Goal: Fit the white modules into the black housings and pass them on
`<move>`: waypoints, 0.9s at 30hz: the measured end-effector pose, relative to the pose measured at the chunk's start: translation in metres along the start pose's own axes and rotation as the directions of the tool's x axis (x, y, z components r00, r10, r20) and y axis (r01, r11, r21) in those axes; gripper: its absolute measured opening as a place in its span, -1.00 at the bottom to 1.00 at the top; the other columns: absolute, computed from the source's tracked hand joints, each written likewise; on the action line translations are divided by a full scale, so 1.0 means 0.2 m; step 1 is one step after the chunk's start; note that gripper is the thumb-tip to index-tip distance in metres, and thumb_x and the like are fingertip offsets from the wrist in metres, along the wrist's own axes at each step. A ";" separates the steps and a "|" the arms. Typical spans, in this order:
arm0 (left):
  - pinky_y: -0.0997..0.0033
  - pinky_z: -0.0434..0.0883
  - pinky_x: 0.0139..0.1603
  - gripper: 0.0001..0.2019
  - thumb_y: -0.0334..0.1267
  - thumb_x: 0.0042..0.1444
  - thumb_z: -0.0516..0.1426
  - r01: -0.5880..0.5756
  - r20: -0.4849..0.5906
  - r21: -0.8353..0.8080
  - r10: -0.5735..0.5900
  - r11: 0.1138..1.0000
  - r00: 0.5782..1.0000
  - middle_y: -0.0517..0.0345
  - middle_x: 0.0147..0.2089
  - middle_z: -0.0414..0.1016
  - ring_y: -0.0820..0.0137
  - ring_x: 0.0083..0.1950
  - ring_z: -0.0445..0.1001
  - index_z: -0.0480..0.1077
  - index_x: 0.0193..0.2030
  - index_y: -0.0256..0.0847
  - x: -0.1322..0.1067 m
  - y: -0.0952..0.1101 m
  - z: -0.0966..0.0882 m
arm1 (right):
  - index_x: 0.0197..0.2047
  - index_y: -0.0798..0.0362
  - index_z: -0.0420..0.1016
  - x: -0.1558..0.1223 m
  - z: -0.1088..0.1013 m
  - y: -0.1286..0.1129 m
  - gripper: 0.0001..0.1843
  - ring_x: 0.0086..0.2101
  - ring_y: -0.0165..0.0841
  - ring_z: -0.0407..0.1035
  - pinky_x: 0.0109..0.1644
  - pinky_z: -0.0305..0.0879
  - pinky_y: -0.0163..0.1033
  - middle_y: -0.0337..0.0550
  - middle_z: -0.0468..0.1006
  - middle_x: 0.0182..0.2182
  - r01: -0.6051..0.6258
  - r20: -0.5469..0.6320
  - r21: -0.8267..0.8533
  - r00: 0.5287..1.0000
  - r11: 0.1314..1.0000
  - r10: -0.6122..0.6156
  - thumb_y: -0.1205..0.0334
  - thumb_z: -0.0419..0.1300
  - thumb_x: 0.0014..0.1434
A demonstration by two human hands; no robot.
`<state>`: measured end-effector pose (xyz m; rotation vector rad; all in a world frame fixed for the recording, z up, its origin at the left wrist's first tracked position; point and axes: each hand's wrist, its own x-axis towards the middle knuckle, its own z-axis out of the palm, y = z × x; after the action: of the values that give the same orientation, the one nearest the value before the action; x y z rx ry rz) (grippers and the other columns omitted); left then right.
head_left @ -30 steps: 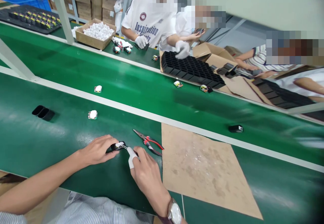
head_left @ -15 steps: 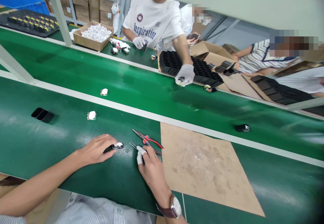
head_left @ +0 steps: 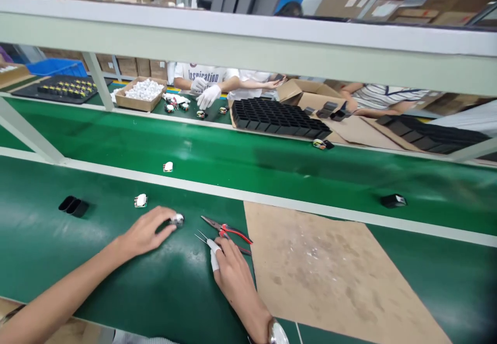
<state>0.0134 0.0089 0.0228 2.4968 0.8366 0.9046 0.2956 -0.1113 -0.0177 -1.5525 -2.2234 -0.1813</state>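
My left hand (head_left: 149, 231) pinches a small black case (head_left: 177, 220) between thumb and fingers; something pale shows at its end, too blurred to make out. My right hand (head_left: 233, 269) grips tweezers (head_left: 202, 237), their tips parted and pointing toward the case but apart from it. White finger covers sit on the thumb and forefinger of that hand. Red-handled needle-nose pliers (head_left: 227, 231) lie just beyond it, partly hidden by its fingers. A small circuit board with a white top (head_left: 141, 200) lies beyond my left hand. Two empty black cases (head_left: 73, 206) stand farther left.
A stained cardboard sheet (head_left: 334, 266) covers the bench at right. Past a pale rail (head_left: 202, 187), the green belt carries another white-topped board (head_left: 168, 167) and a black case (head_left: 394, 201). Co-workers with gloved hands (head_left: 208, 96) work opposite, near rows of black cases (head_left: 277, 117).
The view has tilted upward. The black case on the belt has shifted right, and a co-worker's gloved hand has drawn back from the belt to the far bench. Both my hands keep their holds.
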 end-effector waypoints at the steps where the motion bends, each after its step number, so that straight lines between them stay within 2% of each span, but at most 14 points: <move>1: 0.20 0.59 0.10 -0.70 -0.26 0.40 0.16 0.061 -0.025 0.044 -0.060 0.997 0.998 -0.03 0.08 0.61 0.25 0.05 0.63 0.37 0.23 -0.12 0.06 -0.06 -0.04 | 0.00 0.15 0.50 -0.01 -0.01 0.00 -0.42 -0.01 -0.08 0.48 0.13 0.51 0.03 0.09 0.54 0.02 -0.007 0.001 0.004 1.000 1.000 0.007 0.67 0.04 -0.08; 3: 0.21 0.59 0.09 -0.65 -0.21 0.33 0.19 0.226 -0.075 0.150 -0.217 0.962 0.973 -0.01 0.10 0.60 0.25 -0.02 0.65 0.37 0.22 -0.14 0.20 -0.22 -0.14 | 0.00 0.14 0.50 -0.04 -0.02 0.01 -0.41 0.01 -0.09 0.49 0.15 0.51 0.05 0.09 0.54 0.02 -0.022 0.000 0.009 1.000 1.000 0.022 0.67 0.03 -0.10; 4: 0.23 0.58 0.10 -0.63 -0.19 0.29 0.21 0.352 -0.108 0.202 -0.336 0.914 0.936 0.02 0.12 0.59 0.25 -0.02 0.65 0.37 0.21 -0.13 0.27 -0.31 -0.19 | 0.01 0.13 0.50 -0.05 -0.02 0.01 -0.39 0.02 -0.09 0.49 0.16 0.52 0.06 0.08 0.55 0.02 -0.027 -0.006 0.008 1.000 1.000 0.027 0.66 0.03 -0.10; 5: 0.21 0.58 0.08 -0.61 -0.20 0.25 0.22 0.409 -0.143 0.223 -0.386 0.885 0.911 -0.04 0.12 0.58 0.21 -0.02 0.64 0.37 0.20 -0.18 0.34 -0.40 -0.24 | 0.03 0.13 0.50 -0.06 -0.02 0.02 -0.38 0.04 -0.09 0.49 0.17 0.52 0.07 0.07 0.55 0.03 -0.032 -0.015 0.006 0.999 0.999 0.032 0.66 0.02 -0.10; 8: 0.02 0.55 0.09 -0.61 -0.29 0.19 0.19 0.519 -0.231 0.252 -0.470 0.817 0.852 -0.18 0.02 0.57 0.09 -0.06 0.62 0.37 0.15 -0.33 0.50 -0.61 -0.34 | 0.02 0.12 0.50 -0.08 -0.02 0.02 -0.37 0.08 -0.09 0.48 0.20 0.52 0.07 0.05 0.56 0.03 -0.050 -0.039 0.006 0.998 0.999 0.051 0.67 0.01 -0.10; 11: -0.17 0.43 0.23 -0.62 -0.30 0.17 0.17 0.560 -0.298 0.263 -0.485 0.786 0.822 -0.25 0.02 0.54 -0.04 0.11 0.52 0.37 0.12 -0.34 0.56 -0.66 -0.35 | 0.02 0.13 0.50 -0.09 -0.02 0.01 -0.39 0.08 -0.10 0.47 0.17 0.54 0.03 0.06 0.55 0.03 -0.064 -0.050 0.036 0.997 0.997 0.065 0.69 0.01 -0.08; 13: -0.22 0.32 0.34 -0.63 -0.25 0.22 0.17 0.526 -0.305 0.266 -0.447 0.808 0.841 -0.29 0.11 0.50 -0.08 0.25 0.42 0.39 0.14 -0.32 0.55 -0.59 -0.30 | 0.04 0.12 0.50 -0.09 -0.03 0.01 -0.40 0.05 -0.12 0.48 0.14 0.55 0.02 0.06 0.54 0.02 -0.054 -0.058 0.075 0.997 0.996 0.059 0.69 0.01 -0.03; 15: -0.12 0.34 0.36 -0.66 -0.17 0.28 0.17 0.439 -0.244 0.253 -0.382 0.862 0.891 -0.22 0.13 0.51 -0.01 0.26 0.42 0.43 0.13 -0.27 0.51 -0.45 -0.20 | 0.08 0.10 0.49 -0.07 -0.04 0.00 -0.41 0.02 -0.15 0.48 0.12 0.55 0.02 0.04 0.54 0.02 -0.037 -0.067 0.121 0.997 0.992 0.045 0.68 0.01 0.04; 17: 0.20 0.53 0.11 -0.73 -0.07 0.30 0.21 0.296 -0.060 0.182 -0.290 0.938 0.955 0.00 -0.01 0.60 0.21 0.00 0.58 0.51 0.03 -0.15 0.43 -0.26 -0.08 | 0.13 0.09 0.47 -0.04 -0.05 -0.01 -0.42 -0.02 -0.18 0.48 0.11 0.55 0.01 0.03 0.53 0.00 -0.009 -0.084 0.166 0.996 0.986 0.023 0.67 0.00 0.11; 18: 0.30 0.56 -0.05 -0.75 -0.07 0.36 0.17 0.185 0.119 0.038 -0.188 0.982 0.975 0.01 -0.06 0.61 0.28 -0.12 0.60 0.53 0.01 -0.17 0.39 -0.16 -0.03 | 0.14 0.09 0.45 -0.03 -0.07 -0.02 -0.44 -0.04 -0.18 0.47 0.09 0.55 0.01 0.03 0.53 -0.01 0.008 -0.097 0.188 0.995 0.982 0.010 0.66 -0.01 0.15; 19: 0.36 0.55 -0.14 -0.74 -0.06 0.40 0.14 0.133 0.291 -0.097 -0.099 0.986 0.952 0.02 -0.08 0.62 0.33 -0.18 0.60 0.55 -0.02 -0.17 0.36 -0.07 0.02 | 0.15 0.10 0.45 -0.01 -0.08 -0.02 -0.46 -0.05 -0.19 0.47 0.06 0.55 -0.01 0.03 0.52 -0.02 0.024 -0.111 0.211 0.994 0.977 -0.001 0.65 -0.01 0.19; 22: 0.47 0.47 -0.29 -0.58 -0.04 0.49 0.04 0.208 0.499 -0.290 -0.038 0.934 0.866 0.10 -0.34 0.60 0.40 -0.34 0.58 0.56 -0.29 -0.24 0.29 0.11 0.11 | 0.12 0.08 0.44 0.01 -0.11 -0.03 -0.54 -0.08 -0.21 0.45 0.01 0.55 -0.05 0.03 0.50 -0.02 0.057 -0.141 0.278 0.990 0.959 -0.018 0.63 -0.01 0.27; 25: 0.54 0.44 -0.41 -0.52 -0.02 0.49 0.04 0.292 0.553 -0.350 -0.055 0.890 0.831 0.16 -0.47 0.56 0.44 -0.44 0.56 0.51 -0.39 -0.25 0.33 0.10 0.13 | 0.18 0.06 0.41 -0.01 -0.14 -0.03 -0.50 -0.06 -0.21 0.45 0.01 0.55 -0.05 0.04 0.49 0.00 0.066 -0.138 0.315 0.990 0.947 -0.023 0.63 -0.01 0.29; 27: 0.51 0.47 -0.37 -0.59 -0.06 0.46 0.08 0.251 0.486 -0.290 -0.084 0.924 0.870 0.16 -0.44 0.60 0.41 -0.41 0.59 0.53 -0.35 -0.23 0.40 0.02 0.13 | 0.25 0.05 0.39 -0.03 -0.14 -0.01 -0.46 -0.04 -0.20 0.45 0.02 0.55 -0.03 0.05 0.49 0.00 0.055 -0.146 0.308 0.989 0.950 -0.010 0.62 -0.01 0.29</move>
<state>0.0822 0.0535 0.0433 2.1504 0.6521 0.3234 0.3022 -0.1268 0.0048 -1.2923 -2.0506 0.0477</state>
